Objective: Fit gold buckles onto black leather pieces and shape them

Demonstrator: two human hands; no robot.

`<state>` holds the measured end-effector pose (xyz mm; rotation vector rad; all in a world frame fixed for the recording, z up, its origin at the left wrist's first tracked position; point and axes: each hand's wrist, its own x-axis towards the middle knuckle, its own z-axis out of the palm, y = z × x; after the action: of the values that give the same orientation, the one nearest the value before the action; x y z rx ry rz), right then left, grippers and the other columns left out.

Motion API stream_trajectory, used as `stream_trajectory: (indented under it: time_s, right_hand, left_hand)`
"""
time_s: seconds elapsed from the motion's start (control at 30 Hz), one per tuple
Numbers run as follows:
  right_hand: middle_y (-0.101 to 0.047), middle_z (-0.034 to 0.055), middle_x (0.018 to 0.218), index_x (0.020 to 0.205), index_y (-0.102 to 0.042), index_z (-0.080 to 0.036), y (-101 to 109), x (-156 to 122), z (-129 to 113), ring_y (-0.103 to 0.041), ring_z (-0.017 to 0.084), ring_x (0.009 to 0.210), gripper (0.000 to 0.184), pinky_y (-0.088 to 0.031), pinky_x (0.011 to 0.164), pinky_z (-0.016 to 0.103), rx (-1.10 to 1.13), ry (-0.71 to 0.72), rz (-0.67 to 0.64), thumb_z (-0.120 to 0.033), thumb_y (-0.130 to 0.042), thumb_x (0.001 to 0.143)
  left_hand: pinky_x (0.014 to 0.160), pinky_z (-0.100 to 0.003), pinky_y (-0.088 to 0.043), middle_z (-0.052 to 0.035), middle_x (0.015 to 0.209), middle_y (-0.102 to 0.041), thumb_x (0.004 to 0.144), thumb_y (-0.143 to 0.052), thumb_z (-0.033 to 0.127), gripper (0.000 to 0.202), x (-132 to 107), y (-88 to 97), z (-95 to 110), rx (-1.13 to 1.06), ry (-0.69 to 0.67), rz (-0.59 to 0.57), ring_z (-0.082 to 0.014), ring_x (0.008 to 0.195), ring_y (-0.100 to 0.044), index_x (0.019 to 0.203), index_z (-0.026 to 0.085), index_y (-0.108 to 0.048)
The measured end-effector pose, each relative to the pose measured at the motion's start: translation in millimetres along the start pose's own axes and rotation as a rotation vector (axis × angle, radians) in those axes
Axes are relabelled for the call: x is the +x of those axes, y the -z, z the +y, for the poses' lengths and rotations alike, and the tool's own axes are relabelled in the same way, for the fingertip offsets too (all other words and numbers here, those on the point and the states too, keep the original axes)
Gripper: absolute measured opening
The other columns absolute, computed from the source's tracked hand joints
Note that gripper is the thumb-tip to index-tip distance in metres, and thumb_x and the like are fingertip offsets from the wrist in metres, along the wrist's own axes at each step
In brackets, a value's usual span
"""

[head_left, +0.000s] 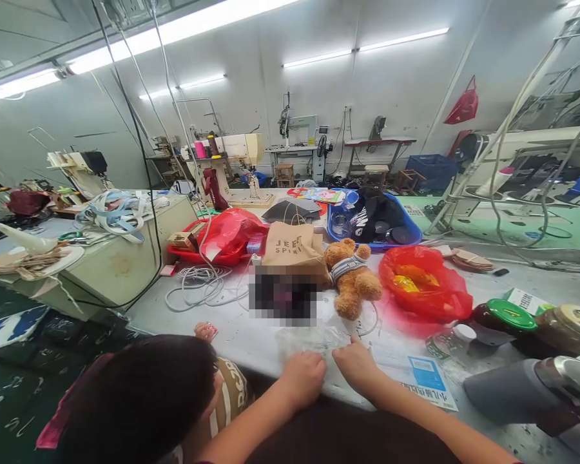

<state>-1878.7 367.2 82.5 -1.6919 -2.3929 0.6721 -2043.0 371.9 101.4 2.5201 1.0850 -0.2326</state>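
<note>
- Bench [236, 332]: pale, carrying everything below.
- Brown paper bag [287, 243]: on its far side.
- Teddy bear [350, 277]: touching the bag's right side.
- Clear plastic [309, 340]: on the bench, nearer than both.
- Left hand [304, 376]: fingers curled at the plastic's near edge; grip unclear.
- Right hand [356, 364]: fingers bunched by its right end; cannot tell if clamped.

Your left hand [305, 379] is knuckles up, fingers curled under, near your right hand [355, 366], whose fingers also curl inward. Your bare left forearm [251, 422] and right forearm [420, 412] converge forward.
</note>
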Motion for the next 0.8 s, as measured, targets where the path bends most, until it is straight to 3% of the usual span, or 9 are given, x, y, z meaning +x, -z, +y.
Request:
stream_trajectory:
  time_s: [0.13,0.23,0.33,0.5,0.6,0.7,0.8]
  right_hand:
    - [-0.071,0.0081,0.083,0.069,-0.068,-0.017,10,-8,-7,-0.063,0.022,0.083,0.012,-0.035,0.092,0.039,-0.1,0.165,-0.167,-0.01,-0.058,0.07]
    - [-0.071,0.0019,0.075,0.073,-0.069,-0.02,10,-13,-10,-0.064,0.017,0.074,0.017,-0.036,0.093,0.036,-0.149,0.201,-0.248,-0.016,-0.053,0.079]
    - [-0.069,0.0019,0.076,0.081,-0.066,-0.016,7,-9,-6,-0.064,0.016,0.073,0.025,-0.043,0.086,0.037,-0.239,0.078,-0.244,-0.028,-0.047,0.092]
    - [-0.066,0.0058,0.098,0.105,-0.061,-0.014,7,-4,9,-0.062,0.019,0.091,0.03,-0.04,0.093,0.045,-0.352,-0.153,-0.167,-0.039,-0.056,0.088]
    - [-0.06,0.0129,0.117,0.128,-0.048,-0.013,5,-4,15,-0.058,0.027,0.105,0.069,-0.029,0.102,0.052,-0.366,-0.205,-0.149,-0.035,-0.076,0.07]
    - [-0.057,0.0189,0.122,0.14,-0.033,-0.011,-4,0,17,-0.058,0.031,0.106,0.103,-0.023,0.105,0.052,-0.357,-0.226,-0.168,-0.023,-0.086,0.054]
    - [-0.058,0.0142,0.122,0.14,-0.033,-0.016,-12,11,20,-0.059,0.028,0.103,0.088,-0.029,0.102,0.053,-0.349,-0.247,-0.218,-0.029,-0.078,0.067]
  left_hand:
    - [0.087,-0.036,-0.041,-0.0108,0.105,-0.064,0.084,-0.044,0.012,0.023,8,-1.8,5,-0.013,0.009,-0.012,-0.0238,0.1,-0.057,0.101,0.013,-0.06]
    - [0.085,-0.039,-0.043,-0.0066,0.092,-0.066,0.088,-0.046,0.018,0.019,7,-2.4,-1,0.012,0.088,-0.049,-0.0204,0.086,-0.061,0.101,0.013,-0.06]
    - [0.086,-0.042,-0.044,-0.0043,0.088,-0.066,0.09,-0.05,0.026,0.018,1,-0.5,-10,0.059,0.209,-0.093,-0.018,0.083,-0.061,0.094,0.013,-0.061]
    - [0.093,-0.046,-0.039,-0.0068,0.098,-0.065,0.081,-0.063,0.039,0.032,-17,5.5,-27,0.12,0.435,-0.116,-0.0216,0.093,-0.059,0.099,0.013,-0.061]
    - [0.092,-0.047,-0.038,-0.0121,0.106,-0.064,0.074,-0.068,0.043,0.052,-26,2.4,-34,0.104,0.546,-0.106,-0.0273,0.099,-0.059,0.114,0.012,-0.056]
    - [0.089,-0.047,-0.041,-0.0194,0.113,-0.062,0.068,-0.072,0.039,0.07,-27,-8.3,-38,0.047,0.617,-0.102,-0.0345,0.102,-0.059,0.127,0.01,-0.048]
    - [0.088,-0.047,-0.042,-0.0211,0.12,-0.057,0.071,-0.068,0.029,0.075,-21,-17.2,-45,-0.026,0.651,-0.094,-0.0353,0.106,-0.057,0.136,0.01,-0.037]
